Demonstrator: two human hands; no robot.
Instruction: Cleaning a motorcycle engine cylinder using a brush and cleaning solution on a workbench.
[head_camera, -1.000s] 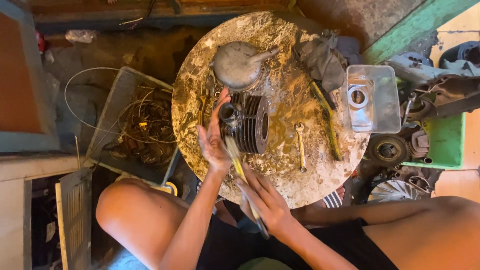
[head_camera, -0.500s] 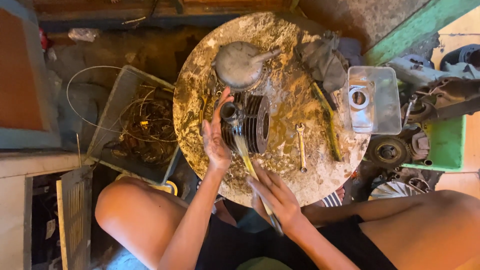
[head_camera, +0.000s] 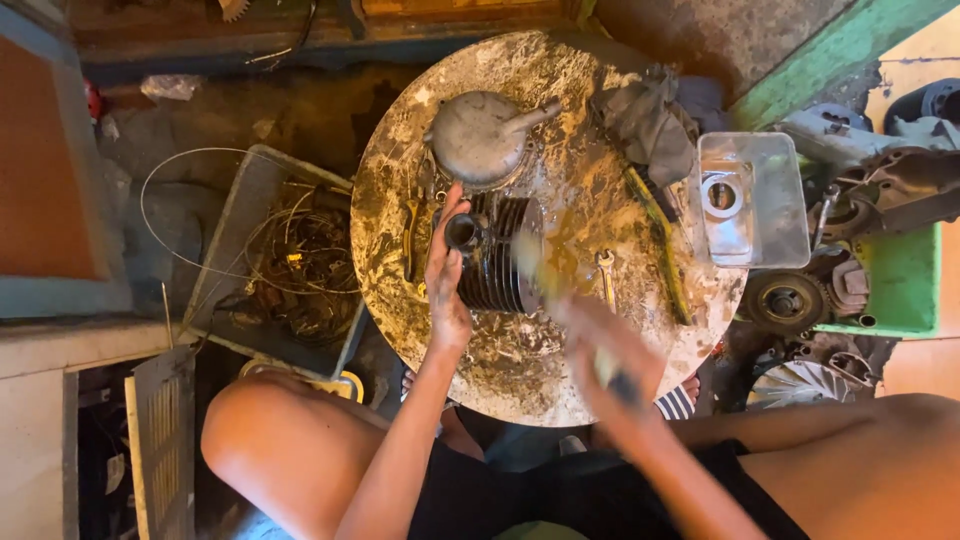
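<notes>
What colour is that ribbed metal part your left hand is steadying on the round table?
The ribbed metal part is dark grey to black, greasy-looking; the head view shows it, under the left hand.

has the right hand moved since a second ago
Yes. The right hand, blurred and gripping a long tool, has swung right, from beside the finned cylinder to below the wrench on the round table.

Your one camera sits on your head and looks straight down, close over the round table (head_camera: 400, 200). It takes in your knees below and the cluttered floor around.
</notes>
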